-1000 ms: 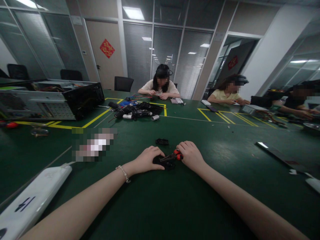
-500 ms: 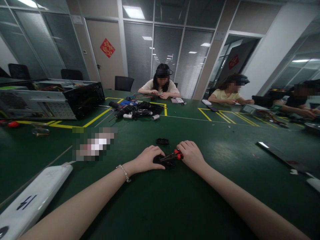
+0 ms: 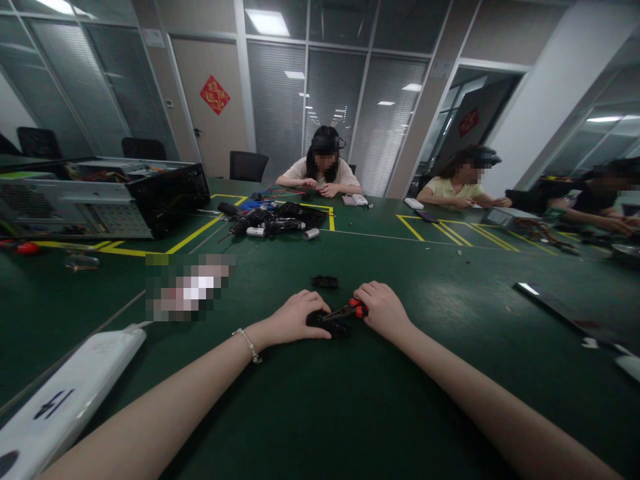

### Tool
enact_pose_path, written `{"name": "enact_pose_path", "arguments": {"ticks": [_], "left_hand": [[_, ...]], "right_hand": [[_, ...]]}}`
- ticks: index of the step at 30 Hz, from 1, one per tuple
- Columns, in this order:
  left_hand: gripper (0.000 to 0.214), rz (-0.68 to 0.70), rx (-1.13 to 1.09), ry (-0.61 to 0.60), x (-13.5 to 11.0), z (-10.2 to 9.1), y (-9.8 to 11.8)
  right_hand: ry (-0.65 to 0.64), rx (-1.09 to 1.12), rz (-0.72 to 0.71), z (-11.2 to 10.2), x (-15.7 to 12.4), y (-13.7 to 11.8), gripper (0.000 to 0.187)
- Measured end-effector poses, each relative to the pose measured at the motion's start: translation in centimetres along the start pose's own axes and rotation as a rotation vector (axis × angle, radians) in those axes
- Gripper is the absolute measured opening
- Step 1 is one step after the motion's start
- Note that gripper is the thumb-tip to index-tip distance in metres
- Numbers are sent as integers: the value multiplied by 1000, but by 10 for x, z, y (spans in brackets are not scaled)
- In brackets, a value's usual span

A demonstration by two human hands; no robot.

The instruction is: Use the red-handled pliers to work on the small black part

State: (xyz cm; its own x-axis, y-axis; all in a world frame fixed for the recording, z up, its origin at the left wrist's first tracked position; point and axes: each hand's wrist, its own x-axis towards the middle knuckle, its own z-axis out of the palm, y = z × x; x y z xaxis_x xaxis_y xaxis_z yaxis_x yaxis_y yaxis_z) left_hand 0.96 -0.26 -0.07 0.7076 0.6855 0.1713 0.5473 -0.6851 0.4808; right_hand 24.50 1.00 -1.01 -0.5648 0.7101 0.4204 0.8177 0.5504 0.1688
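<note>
Left hand point(image 3: 295, 317): lies low at the table's middle, thumb and fingers curved around a black part point(image 3: 341, 331) and clamped on its left end.
Black part: rests on the green table point(image 3: 400, 413) between the two hands; its fine detail is too dark to read.
Right hand point(image 3: 383, 308): fingers wrapped around the red handles of a pair of pliers point(image 3: 345, 311), gripping them.
Pliers: point leftward, toward the left hand, the dark nose lying over the black part; whether the tips pinch anything cannot be told.
Small black piece point(image 3: 325, 282): on the table just beyond the hands, apart from both.
Bracelet point(image 3: 247, 345): pale beads around the left wrist.
White device point(image 3: 75, 393): long, with black marking, at lower left beside the left forearm.
Dark flat panel point(image 3: 560, 310): on the table, well to the right of the right hand.
Tool cluster point(image 3: 280, 219): dark tools and cables heaped farther back, a white cylinder point(image 3: 311, 234) near its right side.
Computer case point(image 3: 115, 200): on its side, far left.
Co-worker opposite point(image 3: 325, 173): seated at the far edge, both hands near the tabletop.
</note>
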Motion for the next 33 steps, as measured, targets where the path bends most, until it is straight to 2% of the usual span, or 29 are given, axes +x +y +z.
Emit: {"name": "enact_pose_path", "arguments": {"ticks": [33], "left_hand": [[39, -17, 51, 13, 2, -1, 4]], "right_hand": [[0, -44, -45, -2, 1, -3, 22]]}}
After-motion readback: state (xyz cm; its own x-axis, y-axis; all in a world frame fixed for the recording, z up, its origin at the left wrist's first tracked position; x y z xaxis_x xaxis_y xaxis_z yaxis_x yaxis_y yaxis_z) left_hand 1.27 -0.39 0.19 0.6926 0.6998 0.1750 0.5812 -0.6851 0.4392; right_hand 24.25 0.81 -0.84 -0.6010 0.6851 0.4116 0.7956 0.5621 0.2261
